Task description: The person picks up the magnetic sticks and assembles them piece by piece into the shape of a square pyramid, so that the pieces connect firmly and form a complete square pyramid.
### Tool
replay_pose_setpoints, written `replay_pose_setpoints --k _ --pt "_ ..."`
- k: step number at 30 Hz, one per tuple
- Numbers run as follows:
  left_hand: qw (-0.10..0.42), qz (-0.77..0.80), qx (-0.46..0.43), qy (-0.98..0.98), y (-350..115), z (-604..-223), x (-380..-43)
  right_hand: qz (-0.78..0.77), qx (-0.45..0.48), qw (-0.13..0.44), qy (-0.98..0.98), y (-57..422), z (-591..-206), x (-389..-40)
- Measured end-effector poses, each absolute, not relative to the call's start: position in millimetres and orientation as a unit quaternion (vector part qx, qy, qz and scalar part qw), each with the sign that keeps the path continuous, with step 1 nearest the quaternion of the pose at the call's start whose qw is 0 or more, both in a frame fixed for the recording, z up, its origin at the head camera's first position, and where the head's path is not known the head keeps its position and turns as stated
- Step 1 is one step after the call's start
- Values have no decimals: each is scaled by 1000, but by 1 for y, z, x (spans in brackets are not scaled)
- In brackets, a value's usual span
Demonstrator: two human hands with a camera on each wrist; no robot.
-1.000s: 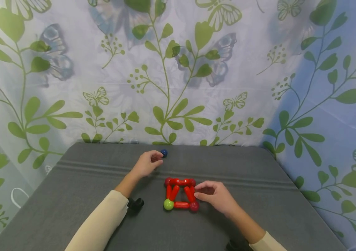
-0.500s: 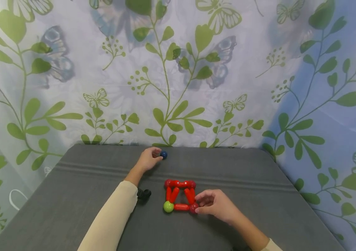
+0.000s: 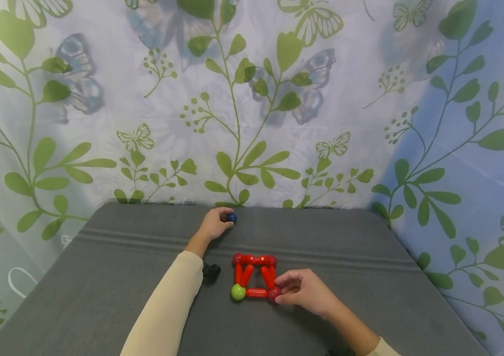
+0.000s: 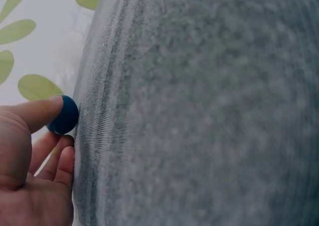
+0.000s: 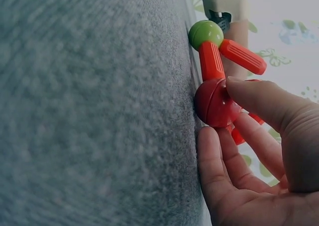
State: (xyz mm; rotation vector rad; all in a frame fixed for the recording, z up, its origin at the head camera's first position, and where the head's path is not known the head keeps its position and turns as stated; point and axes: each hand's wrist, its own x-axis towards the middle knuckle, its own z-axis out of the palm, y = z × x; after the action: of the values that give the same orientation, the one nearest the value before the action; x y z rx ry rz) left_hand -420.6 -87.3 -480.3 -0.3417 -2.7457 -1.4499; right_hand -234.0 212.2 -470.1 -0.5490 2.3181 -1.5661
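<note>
At the far side of the table, my left hand (image 3: 216, 223) pinches a blue ball (image 3: 231, 217) between thumb and fingers. The left wrist view shows the thumb against the blue ball (image 4: 65, 117), which sits at the table surface. Nearer the middle lies a frame of red magnetic rods (image 3: 257, 293) joined by balls, with a lime-green ball (image 3: 238, 292) at its near left corner. My right hand (image 3: 307, 292) holds the red ball (image 3: 274, 294) at the near right corner; its thumb (image 5: 244, 90) presses that ball and the fingers curl beneath. Two slanted rods lean inside the frame.
The grey cloth-covered table (image 3: 145, 277) stretches out around the frame. Behind it hangs a curtain (image 3: 252, 99) printed with leaves and butterflies. A black wrist device (image 3: 211, 272) sits under the left sleeve. A white loop (image 3: 15, 282) shows beyond the left edge.
My left hand has moved forward and right and taken hold of the blue ball. My right hand has come down from the frame's right side to its near right red ball.
</note>
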Motion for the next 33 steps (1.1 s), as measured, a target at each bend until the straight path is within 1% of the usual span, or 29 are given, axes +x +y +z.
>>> replay_pose_setpoints --k 4,18,33 --pt "13 -467 -101 -878 -87 -480 -420 -545 -190 145 803 212 -471 -235" --pt "5 -475 -96 -875 -91 -484 -419 -549 -177 147 803 208 -472 -234" --pt "4 -488 -97 -868 -87 -484 -415 -543 -154 165 808 210 -475 -236"
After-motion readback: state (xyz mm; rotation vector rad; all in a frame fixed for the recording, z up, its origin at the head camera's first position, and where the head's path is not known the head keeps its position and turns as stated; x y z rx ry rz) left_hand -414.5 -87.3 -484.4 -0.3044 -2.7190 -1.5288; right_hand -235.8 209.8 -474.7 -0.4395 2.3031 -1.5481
